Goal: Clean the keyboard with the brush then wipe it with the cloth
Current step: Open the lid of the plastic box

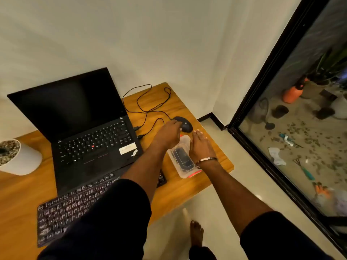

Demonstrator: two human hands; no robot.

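both hands were at a clear plastic box with a dark item inside, likely the cleaning kit, on the wooden table. the left hand reached over its far end, fingers curled near a black wired mouse; whether it gripped anything i cannot tell. the right hand lay flat and relaxed against the box's side, seemingly steadying it. the flat black keyboard sat well to the left of the hands, in front of a black laptop, untouched.

The laptop palm rest reads "ThinkPad"; the mouse bears "hp".
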